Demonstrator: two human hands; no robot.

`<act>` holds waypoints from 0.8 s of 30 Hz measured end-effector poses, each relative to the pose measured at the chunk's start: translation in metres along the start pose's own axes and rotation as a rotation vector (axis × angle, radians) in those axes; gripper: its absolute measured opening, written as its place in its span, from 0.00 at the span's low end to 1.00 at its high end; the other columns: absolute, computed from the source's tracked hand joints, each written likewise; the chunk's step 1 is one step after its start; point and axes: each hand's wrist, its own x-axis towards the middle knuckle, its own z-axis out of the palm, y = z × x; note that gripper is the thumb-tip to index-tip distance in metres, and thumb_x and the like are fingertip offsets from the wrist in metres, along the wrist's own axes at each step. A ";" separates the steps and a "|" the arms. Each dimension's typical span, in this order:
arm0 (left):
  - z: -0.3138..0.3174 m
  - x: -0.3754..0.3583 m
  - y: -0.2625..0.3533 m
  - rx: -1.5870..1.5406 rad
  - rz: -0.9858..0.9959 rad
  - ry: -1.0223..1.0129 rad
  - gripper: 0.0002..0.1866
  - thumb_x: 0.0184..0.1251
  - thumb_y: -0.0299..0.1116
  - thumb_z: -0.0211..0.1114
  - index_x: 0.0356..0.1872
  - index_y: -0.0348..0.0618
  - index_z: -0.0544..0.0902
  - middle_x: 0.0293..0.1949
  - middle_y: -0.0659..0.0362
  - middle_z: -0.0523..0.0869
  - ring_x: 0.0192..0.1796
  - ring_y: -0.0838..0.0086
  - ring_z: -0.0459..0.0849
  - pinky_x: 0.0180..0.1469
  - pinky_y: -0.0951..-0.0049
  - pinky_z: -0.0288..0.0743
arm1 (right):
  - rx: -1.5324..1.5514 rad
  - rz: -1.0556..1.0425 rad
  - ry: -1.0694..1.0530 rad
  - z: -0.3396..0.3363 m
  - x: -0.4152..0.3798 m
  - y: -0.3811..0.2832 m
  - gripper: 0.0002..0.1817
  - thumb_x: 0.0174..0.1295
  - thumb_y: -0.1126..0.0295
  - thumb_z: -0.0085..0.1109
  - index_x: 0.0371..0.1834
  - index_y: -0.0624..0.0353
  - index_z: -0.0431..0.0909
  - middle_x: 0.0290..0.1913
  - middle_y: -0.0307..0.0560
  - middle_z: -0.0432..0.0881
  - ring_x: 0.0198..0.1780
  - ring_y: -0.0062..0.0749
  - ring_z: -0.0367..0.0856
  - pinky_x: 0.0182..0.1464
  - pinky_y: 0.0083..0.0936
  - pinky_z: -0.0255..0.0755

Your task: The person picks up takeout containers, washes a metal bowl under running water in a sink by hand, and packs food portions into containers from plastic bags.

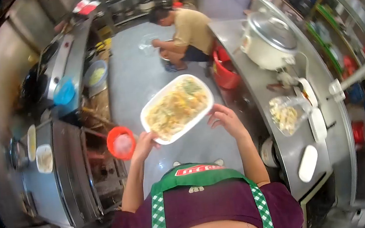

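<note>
A white rectangular dish with rounded corners hangs in front of me above the floor, tilted, its right side higher in view. Pale yellow strips of food with green and orange bits fill it. My left hand grips the dish at its lower left corner, fingers closed at the rim. On the other side, my right hand has its fingers spread, fingertips right at the dish's lower right edge.
A crouching person works on the floor ahead, beside a red bucket. A steel counter on the right bears a rice cooker, a bag of food and white dishes. An orange bucket stands left, near the stove counter.
</note>
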 end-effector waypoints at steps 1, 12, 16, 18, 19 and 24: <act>0.031 0.010 0.008 0.068 -0.017 -0.098 0.15 0.51 0.34 0.52 0.33 0.30 0.76 0.24 0.55 0.79 0.19 0.74 0.76 0.23 0.80 0.69 | 0.069 -0.002 0.002 -0.019 -0.018 -0.001 0.18 0.56 0.67 0.48 0.49 0.64 0.67 0.40 0.47 0.76 0.37 0.31 0.77 0.34 0.24 0.72; 0.323 0.058 -0.004 0.341 -0.159 -0.877 0.13 0.53 0.32 0.51 0.34 0.32 0.76 0.25 0.55 0.80 0.18 0.75 0.76 0.23 0.79 0.70 | 0.436 -0.215 0.709 -0.173 -0.237 -0.022 0.23 0.48 0.73 0.43 0.48 0.75 0.63 0.39 0.60 0.76 0.30 0.43 0.79 0.24 0.29 0.77; 0.396 0.049 0.026 0.297 -0.123 -1.054 0.16 0.57 0.35 0.51 0.40 0.32 0.75 0.30 0.56 0.80 0.25 0.75 0.78 0.28 0.77 0.73 | 0.428 -0.317 0.991 -0.200 -0.269 -0.048 0.23 0.46 0.76 0.42 0.48 0.78 0.63 0.39 0.60 0.76 0.28 0.44 0.79 0.23 0.28 0.78; 0.431 0.067 0.030 0.202 -0.092 -1.155 0.17 0.58 0.36 0.52 0.43 0.33 0.74 0.33 0.57 0.80 0.30 0.75 0.79 0.33 0.75 0.74 | 0.400 -0.378 1.105 -0.215 -0.280 -0.066 0.22 0.47 0.75 0.43 0.47 0.78 0.64 0.39 0.60 0.76 0.30 0.43 0.79 0.25 0.28 0.78; 0.451 0.086 0.022 0.164 -0.064 -1.143 0.18 0.59 0.37 0.53 0.44 0.33 0.73 0.34 0.57 0.80 0.32 0.74 0.78 0.35 0.74 0.74 | 0.362 -0.406 1.163 -0.224 -0.284 -0.074 0.22 0.47 0.74 0.43 0.46 0.78 0.65 0.38 0.59 0.76 0.31 0.42 0.79 0.27 0.29 0.78; 0.572 0.157 -0.029 0.506 0.703 -0.756 0.28 0.51 0.44 0.60 0.49 0.34 0.69 0.35 0.54 0.79 0.39 0.64 0.77 0.44 0.66 0.70 | 0.237 -0.615 1.426 -0.268 -0.272 -0.119 0.18 0.47 0.76 0.44 0.42 0.78 0.67 0.39 0.56 0.76 0.35 0.41 0.79 0.29 0.31 0.78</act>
